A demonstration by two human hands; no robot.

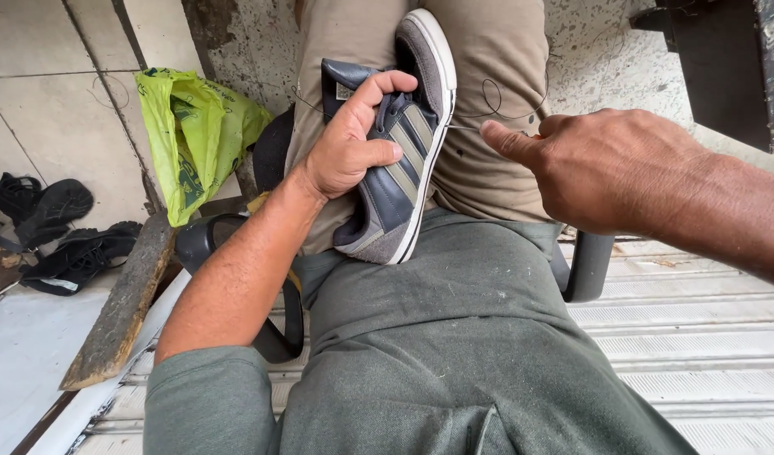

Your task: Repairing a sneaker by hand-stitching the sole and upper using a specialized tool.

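Observation:
A dark blue sneaker with grey stripes and a white sole lies on its side on my lap, sole turned to the right. My left hand grips its upper, thumb hooked over the tongue. My right hand hovers just right of the sole, fingers pinched on a thin thread that runs from the sole edge and loops over my khaki trouser leg.
A yellow-green plastic bag leans against the wall at the left. Black sandals lie on the floor far left. A worn wooden plank slants beside my left arm. A dark metal object sits top right; ribbed metal flooring lies below.

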